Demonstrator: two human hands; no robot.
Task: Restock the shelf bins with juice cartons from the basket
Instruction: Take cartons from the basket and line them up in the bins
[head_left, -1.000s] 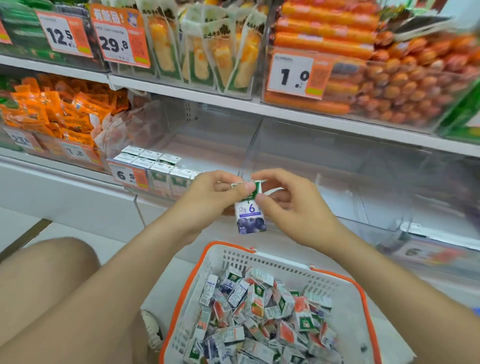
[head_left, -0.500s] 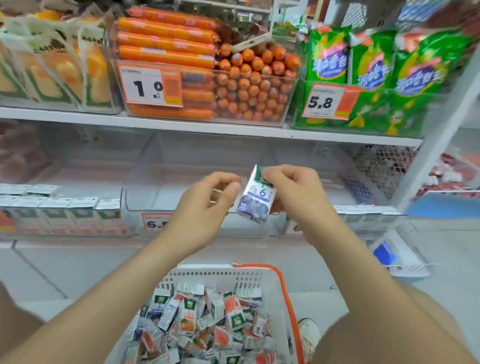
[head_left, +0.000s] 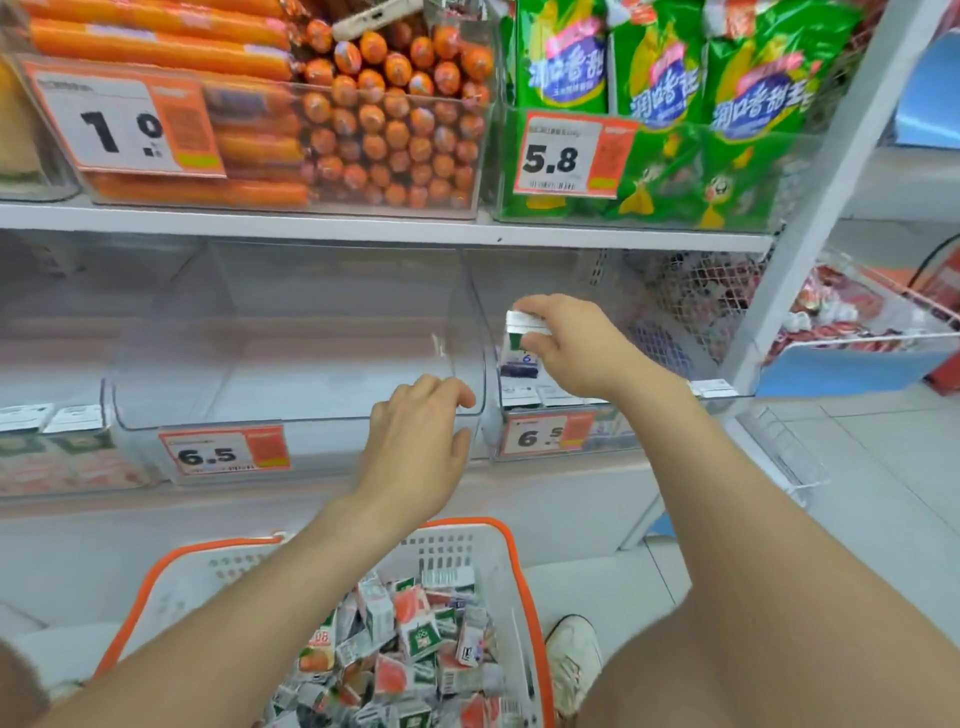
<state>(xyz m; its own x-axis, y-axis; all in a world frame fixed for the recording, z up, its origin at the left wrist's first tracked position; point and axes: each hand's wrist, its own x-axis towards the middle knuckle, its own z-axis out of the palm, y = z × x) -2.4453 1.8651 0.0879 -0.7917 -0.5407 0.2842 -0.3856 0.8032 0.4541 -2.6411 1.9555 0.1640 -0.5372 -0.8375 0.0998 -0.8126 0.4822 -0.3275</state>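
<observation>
My right hand (head_left: 563, 345) grips a small blueberry juice carton (head_left: 519, 349) by its top and holds it upright over the right clear shelf bin (head_left: 550, 441), where a few cartons (head_left: 556, 397) stand. My left hand (head_left: 418, 441) hovers with relaxed fingers and holds nothing, in front of the middle clear bin (head_left: 291, 415), which holds no cartons. Below, the white basket with an orange rim (head_left: 524, 561) is full of several mixed juice cartons (head_left: 400, 644).
A left bin (head_left: 52, 447) holds rows of cartons. Price tags reading 6.5 (head_left: 223, 452) hang on the bin fronts. The shelf above carries sausages (head_left: 363, 119) and green corn packs (head_left: 675, 104). A white upright post (head_left: 810, 208) stands at the right. My shoe (head_left: 571, 654) is beside the basket.
The view swung right. My left hand let go of the blueberry carton and dropped lower. My right hand carried the carton up and right, over the right bin.
</observation>
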